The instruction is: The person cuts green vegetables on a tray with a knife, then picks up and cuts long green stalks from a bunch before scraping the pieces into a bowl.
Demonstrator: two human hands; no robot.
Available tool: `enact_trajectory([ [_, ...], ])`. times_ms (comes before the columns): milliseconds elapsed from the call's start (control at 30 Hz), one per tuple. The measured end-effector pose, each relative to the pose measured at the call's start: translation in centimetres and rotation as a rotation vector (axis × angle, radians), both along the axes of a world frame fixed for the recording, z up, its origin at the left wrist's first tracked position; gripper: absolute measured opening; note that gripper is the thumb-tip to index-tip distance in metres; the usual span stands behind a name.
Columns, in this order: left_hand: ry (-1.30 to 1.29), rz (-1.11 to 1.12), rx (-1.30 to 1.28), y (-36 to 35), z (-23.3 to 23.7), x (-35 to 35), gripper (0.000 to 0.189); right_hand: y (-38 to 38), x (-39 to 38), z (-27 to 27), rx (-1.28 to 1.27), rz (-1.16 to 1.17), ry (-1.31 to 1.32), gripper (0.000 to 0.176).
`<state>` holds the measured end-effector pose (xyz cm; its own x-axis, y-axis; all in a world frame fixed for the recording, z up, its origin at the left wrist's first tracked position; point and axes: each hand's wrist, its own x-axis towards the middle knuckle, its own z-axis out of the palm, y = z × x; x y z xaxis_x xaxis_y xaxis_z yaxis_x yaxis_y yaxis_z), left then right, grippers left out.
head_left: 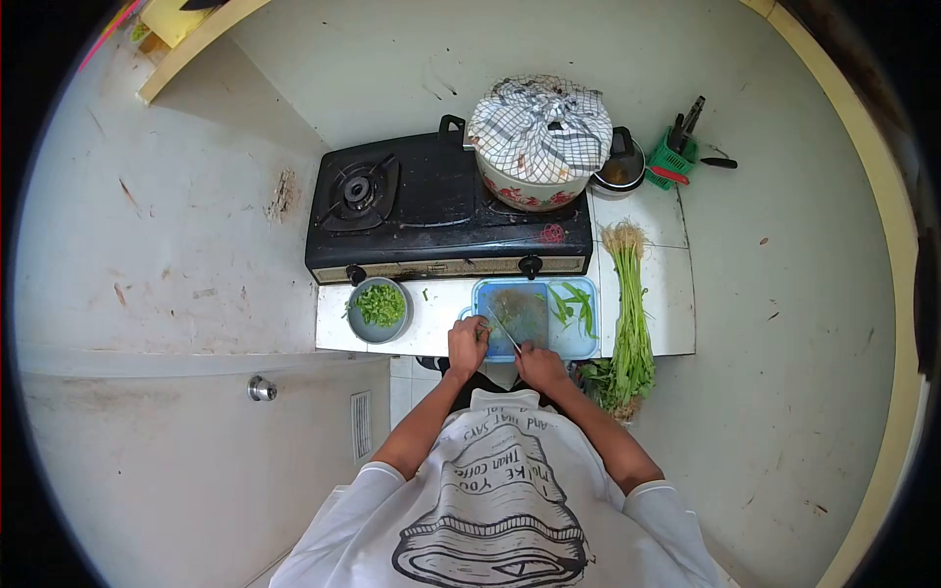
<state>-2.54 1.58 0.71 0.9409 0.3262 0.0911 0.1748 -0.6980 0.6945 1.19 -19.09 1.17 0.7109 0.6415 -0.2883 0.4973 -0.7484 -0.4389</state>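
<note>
My right hand (541, 367) grips a knife (505, 330), its blade pointing up and left over a blue cutting board (534, 284). My left hand (469, 345) is closed at the board's left edge, fingers curled beside the blade. A bit of green shows at its fingertips, too small to make out what it holds. Green leaf pieces (573, 310) lie on the right part of the board. Left of the board stands a grey bowl (359, 328) with chopped greens (381, 305) in it.
Behind the board is a black two-burner stove (431, 211) with a cloth-covered pot (534, 194). A small pan (620, 176) and a green basket of utensils (673, 157) stand right of it. A long bunch of rooted greens (632, 314) overhangs the counter's front edge.
</note>
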Motion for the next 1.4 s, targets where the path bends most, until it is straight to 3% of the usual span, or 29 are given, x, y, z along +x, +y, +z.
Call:
enact_trajectory([
  [233,0.069,0.037,0.011,0.1,0.0,-0.2,0.012,0.7,-0.3,1.5,-0.055,0.054,0.037,0.039],
  [533,-0.084,-0.081,0.120,0.4,0.3,-0.9,0.010,2.3,0.1,-0.9,-0.006,0.015,0.008,0.035],
  [1033,0.012,-0.052,0.049,0.7,0.3,-0.2,0.008,1.7,-0.5,-0.3,-0.002,0.032,0.018,0.038],
  [1400,-0.066,-0.101,0.041,0.9,0.7,-0.8,0.011,2.4,0.3,-0.3,-0.015,0.002,0.073,0.039],
])
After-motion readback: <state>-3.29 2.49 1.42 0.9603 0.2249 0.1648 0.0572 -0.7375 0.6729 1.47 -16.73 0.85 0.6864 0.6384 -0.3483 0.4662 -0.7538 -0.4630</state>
